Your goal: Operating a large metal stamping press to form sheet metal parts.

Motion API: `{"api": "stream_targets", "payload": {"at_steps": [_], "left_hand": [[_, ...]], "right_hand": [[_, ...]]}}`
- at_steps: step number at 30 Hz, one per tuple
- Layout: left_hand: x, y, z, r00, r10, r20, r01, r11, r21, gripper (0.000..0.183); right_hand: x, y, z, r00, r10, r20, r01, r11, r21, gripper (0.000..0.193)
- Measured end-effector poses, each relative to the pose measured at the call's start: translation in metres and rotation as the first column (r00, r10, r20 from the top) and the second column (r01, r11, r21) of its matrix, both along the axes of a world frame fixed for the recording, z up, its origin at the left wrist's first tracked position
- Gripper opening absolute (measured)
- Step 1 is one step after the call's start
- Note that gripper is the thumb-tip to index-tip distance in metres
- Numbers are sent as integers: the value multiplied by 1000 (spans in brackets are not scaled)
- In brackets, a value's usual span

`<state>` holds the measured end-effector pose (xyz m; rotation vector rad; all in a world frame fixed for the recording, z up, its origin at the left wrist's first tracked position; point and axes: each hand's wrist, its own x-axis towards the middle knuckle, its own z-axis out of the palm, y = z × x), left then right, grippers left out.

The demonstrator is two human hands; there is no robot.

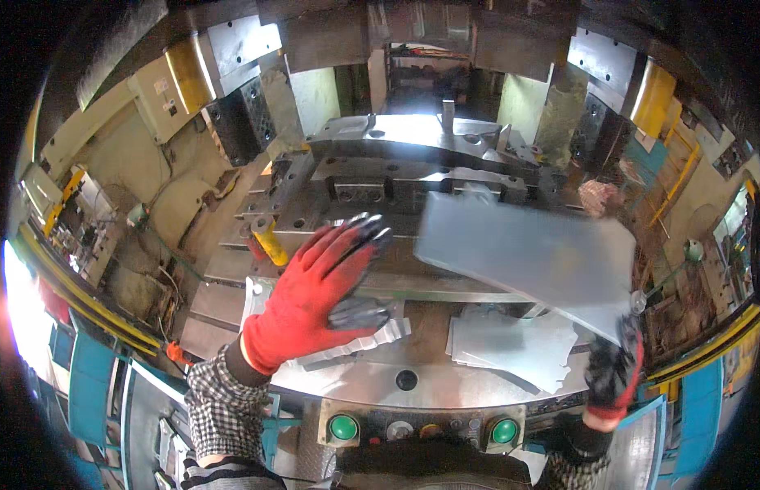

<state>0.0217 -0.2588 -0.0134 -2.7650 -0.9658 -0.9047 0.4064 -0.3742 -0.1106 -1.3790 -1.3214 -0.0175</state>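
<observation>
My left hand (315, 298), in a red glove with dark coated fingertips, is raised over the front of a press die with its fingers spread and nothing in them. Under it lies a bent, shiny metal strip (360, 343). My right hand (615, 371), gloved in black and red, grips a flat grey sheet metal blank (527, 249) by its near right corner. The blank is tilted above the right part of the steel die (339, 175) and hides some of it. Below the blank, several loose metal sheets (511, 347) lie on the front plate.
A control panel with a green button (343, 426) on the left and another green button (503, 430) on the right sits nearest me. A yellow cylinder (268, 239) stands left of the die. Press columns with yellow guide posts (189, 77) rise on both sides.
</observation>
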Motion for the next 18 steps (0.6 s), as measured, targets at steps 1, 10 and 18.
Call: {"api": "stream_targets", "payload": {"at_steps": [1,10,18], "left_hand": [[4,9,5,1000,2,-6,-2,1000,5,64],[4,210,27,961,268,-74,-212,879,427,34],[-10,263,-1,976,187,-112,-152,951,269,39]], "right_hand": [[-21,23,12,820,435,-372,-408,900,152,40],[-82,279,40,583,654,-482,-530,756,384,24],[-114,279,50,-169,574,-801,-659,538,525,19]]}}
